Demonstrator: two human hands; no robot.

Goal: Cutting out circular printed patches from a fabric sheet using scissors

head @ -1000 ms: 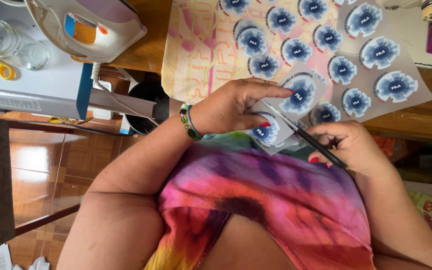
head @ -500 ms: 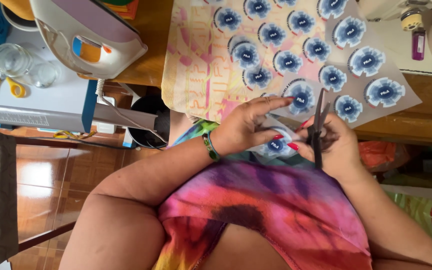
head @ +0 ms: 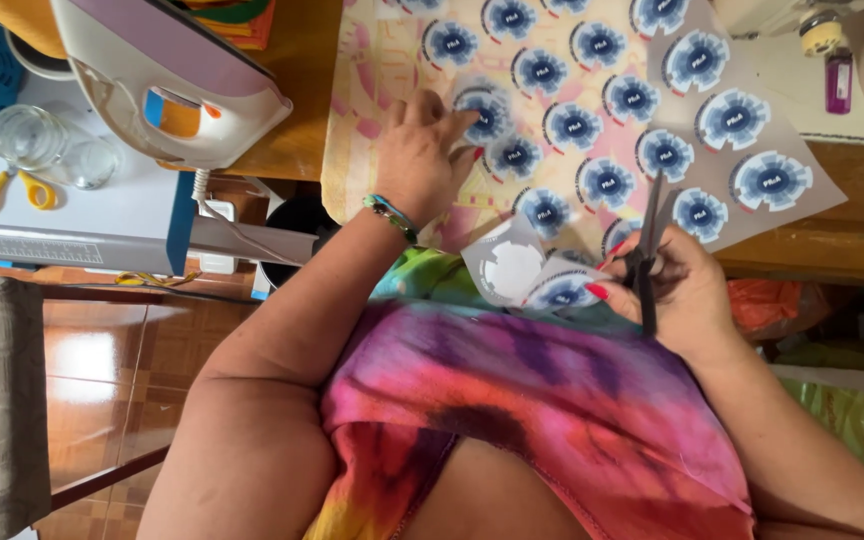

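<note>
— Hands first: where are they?
— Left hand point(head: 422, 160) lies flat, fingers spread, pressing on the printed sheet point(head: 752, 120) of blue round badges spread over the bench point(head: 282, 130). Right hand point(head: 677, 290) is closed around dark scissors point(head: 647, 250), blades pointing up toward the sheet, with a cut piece of the paper point(head: 527, 270) curling just beside its fingertips.

— What is the biggest thing around them?
— A patterned pink-and-cream cloth point(head: 372, 70) under the sheet, covering the wooden bench. Left of it stands a white and lilac iron point(head: 172, 80), tilted on its side.

— And further left?
— A white board with a ruler edge point(head: 72, 215), carrying a clear glass jar point(head: 27, 135) and small yellow-handled scissors point(head: 2, 190), well apart from both hands.

— Anything smaller?
— A green beaded bracelet point(head: 390, 215) on the left wrist, and a small purple bottle point(head: 838, 80) near the sheet's far right corner.
</note>
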